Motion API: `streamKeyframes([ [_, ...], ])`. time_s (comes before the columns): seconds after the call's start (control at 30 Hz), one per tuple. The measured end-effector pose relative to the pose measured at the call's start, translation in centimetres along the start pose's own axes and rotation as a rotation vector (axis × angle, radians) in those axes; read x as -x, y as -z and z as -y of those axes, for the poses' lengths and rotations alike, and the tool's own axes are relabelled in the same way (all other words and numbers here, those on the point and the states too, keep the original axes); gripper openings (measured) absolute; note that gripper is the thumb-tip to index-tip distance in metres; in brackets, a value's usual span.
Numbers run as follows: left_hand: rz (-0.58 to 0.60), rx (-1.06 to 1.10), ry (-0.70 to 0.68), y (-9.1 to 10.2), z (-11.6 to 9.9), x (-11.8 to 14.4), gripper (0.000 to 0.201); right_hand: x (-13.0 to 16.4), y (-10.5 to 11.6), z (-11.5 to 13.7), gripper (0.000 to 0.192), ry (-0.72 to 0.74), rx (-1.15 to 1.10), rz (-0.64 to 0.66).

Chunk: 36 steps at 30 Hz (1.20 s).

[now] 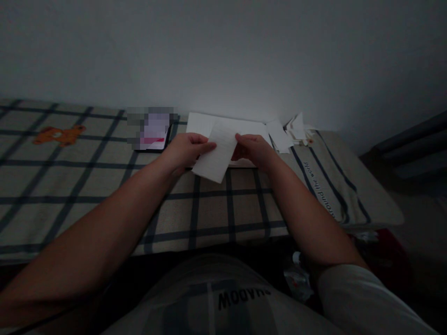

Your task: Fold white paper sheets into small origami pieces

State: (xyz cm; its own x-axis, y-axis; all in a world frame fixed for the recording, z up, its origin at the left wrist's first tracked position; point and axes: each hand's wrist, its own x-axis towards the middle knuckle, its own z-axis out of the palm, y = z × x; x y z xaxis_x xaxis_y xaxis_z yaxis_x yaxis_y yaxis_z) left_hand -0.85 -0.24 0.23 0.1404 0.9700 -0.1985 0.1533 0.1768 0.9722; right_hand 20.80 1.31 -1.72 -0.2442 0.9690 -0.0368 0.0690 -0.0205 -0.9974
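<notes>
Both hands pinched one folded sheet of paper (218, 153) at frame centre: the left hand (186, 149) on its left edge, the right hand (253, 149) on its upper right. It looked partly folded, not yet finished. Behind lay flat white sheets (251, 126), paper scraps (296, 130) upper right, and a phone (153, 132) on the checked bedsheet (70, 186).

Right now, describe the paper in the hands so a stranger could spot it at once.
On the plaid cloth below the pale wall, white sheets lie flat at the far edge. Just in front of them, the left hand and right hand pinch one folded paper. It alone is lifted and tilted, not lying flat.
</notes>
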Motion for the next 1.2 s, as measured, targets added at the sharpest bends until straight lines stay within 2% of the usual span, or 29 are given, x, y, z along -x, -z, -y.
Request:
streamKeyframes([
  [0.07,0.019,-0.008,0.014,0.0,0.0,0.0,0.018,-0.1,0.2,-0.1,0.05,0.03,0.0,-0.031],
  [0.17,0.056,-0.032,0.018,-0.3,0.2,0.0,0.017,0.0,0.2,0.0,0.037,0.154,0.078,-0.073],
  [0.27,0.108,-0.108,-0.016,-0.4,0.9,-0.1,0.018,0.4,0.0,0.2,0.026,0.259,0.17,-0.039],
  [0.37,0.108,-0.264,-0.087,-0.2,1.3,-0.4,0.02,0.7,-0.2,0.2,0.023,0.233,0.264,0.032],
  [0.5,0.094,-0.378,-0.137,0.0,1.2,-0.5,0.021,0.7,-0.1,0.0,0.023,0.21,0.335,0.016],
  [0.73,0.052,-0.319,-0.105,-0.4,0.9,-0.3,0.027,0.9,-0.4,0.5,0.02,0.28,0.31,-0.006],
  [0.9,0.031,-0.26,-0.116,-0.4,1.0,-0.2,0.024,0.9,-0.2,0.5,0.022,0.277,0.32,-0.013],
  [1.03,0.022,-0.312,-0.147,-0.3,0.8,-0.2,0.021,0.9,-0.2,0.5,0.021,0.299,0.39,0.011],
  [1.1,0.018,-0.38,-0.17,-0.2,0.7,-0.1,0.021,1.1,-0.3,0.6,0.019,0.362,0.496,0.015],
  [1.2,0.046,-0.491,-0.232,-0.2,0.6,0.1,0.021,1.3,-0.5,0.8,0.017,0.549,0.694,0.037],
])
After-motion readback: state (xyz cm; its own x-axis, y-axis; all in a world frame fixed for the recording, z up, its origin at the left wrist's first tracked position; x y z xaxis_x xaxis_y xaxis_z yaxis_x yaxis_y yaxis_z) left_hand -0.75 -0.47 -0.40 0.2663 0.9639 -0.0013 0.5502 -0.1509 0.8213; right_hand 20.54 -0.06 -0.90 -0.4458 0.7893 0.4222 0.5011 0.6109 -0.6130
